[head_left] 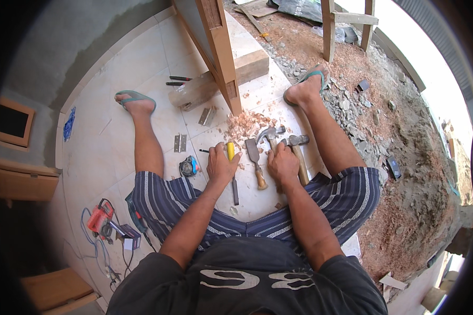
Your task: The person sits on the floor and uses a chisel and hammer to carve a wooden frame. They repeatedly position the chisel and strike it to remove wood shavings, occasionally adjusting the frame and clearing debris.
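Observation:
My left hand [222,167] is closed round a chisel with a yellow handle [230,151]; its dark blade points back toward me. My right hand [284,167] grips the wooden handle of a claw hammer [270,133], whose head lies away from me. Beside that hand is a second hammer [300,157] with a wooden handle. Between my hands, a wide chisel [253,152] with a wooden handle lies on the tiles. Two metal hinges [180,143] and a blue-and-black tape measure [188,166] are left of my left hand. Wood shavings [249,125] are heaped ahead.
A wooden door panel [220,58] stands on edge ahead, by a thick timber block [247,68]. A red power tool [100,216] with tangled cords lies at lower left, near a green one [135,212]. Rubble [347,105] borders the tiles at right; a wooden stand [329,31] is beyond.

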### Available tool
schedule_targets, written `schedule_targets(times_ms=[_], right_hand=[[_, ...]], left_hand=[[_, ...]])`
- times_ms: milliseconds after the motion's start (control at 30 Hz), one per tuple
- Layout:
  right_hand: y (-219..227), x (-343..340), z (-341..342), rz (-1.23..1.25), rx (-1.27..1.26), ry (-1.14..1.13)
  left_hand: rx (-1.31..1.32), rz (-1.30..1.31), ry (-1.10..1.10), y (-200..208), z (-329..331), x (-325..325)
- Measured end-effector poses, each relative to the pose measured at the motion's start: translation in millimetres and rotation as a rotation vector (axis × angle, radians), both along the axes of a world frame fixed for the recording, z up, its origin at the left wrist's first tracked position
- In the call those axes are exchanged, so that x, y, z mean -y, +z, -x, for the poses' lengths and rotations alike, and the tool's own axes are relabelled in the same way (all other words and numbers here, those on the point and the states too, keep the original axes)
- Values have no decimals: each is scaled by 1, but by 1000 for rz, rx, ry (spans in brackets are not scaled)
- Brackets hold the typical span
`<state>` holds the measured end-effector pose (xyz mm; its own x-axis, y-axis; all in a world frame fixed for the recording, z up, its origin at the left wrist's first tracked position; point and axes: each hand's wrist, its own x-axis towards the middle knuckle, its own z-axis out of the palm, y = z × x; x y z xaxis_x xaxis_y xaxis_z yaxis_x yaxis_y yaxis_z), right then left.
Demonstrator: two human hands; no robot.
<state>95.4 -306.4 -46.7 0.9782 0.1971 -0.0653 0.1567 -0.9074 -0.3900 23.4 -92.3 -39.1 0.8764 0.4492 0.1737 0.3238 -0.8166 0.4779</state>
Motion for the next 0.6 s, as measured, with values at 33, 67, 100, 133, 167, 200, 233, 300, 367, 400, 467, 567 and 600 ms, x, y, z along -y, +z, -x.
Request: schedule_targets(times_ms=[33, 67, 100, 133, 167, 200, 233, 300, 367, 400, 467, 567, 600], right_hand=[[0, 1, -1, -14, 13, -5], [-2, 3, 0, -25, 24, -14], [-3, 3, 1, -36, 33, -15], [-6, 4, 2, -33, 33, -14], [-8, 5, 1, -31, 36, -12], [-8, 3, -1, -34, 43, -1], [-7, 2, -2, -25, 43, 2], [-4, 0, -1, -8, 41, 1], [1, 1, -2, -25, -12, -13], [4, 1, 0, -33, -43, -21], [5, -1, -1, -34, -30, -24], [3, 0, -1, -35, -30, -25], [2, 1, -2, -35, -31, -25]], left_hand=[[61, 84, -36, 13, -20, -9], [101, 154, -72, 33, -41, -15], [139, 222, -102, 53, -60, -22], [161, 274, -131, 76, -81, -26], [205, 256, -144, 93, -104, -31], [255, 232, -148, 107, -120, -40], [249, 199, -232, 114, -132, -49], [233, 130, -405, 128, -147, -61], [200, 31, -398, 133, -140, -60], [180, -16, -395, 134, -136, -60], [172, -21, -388, 133, -136, -61], [110, 1, -354, 145, -137, -57], [84, 11, -340, 154, -139, -55]])
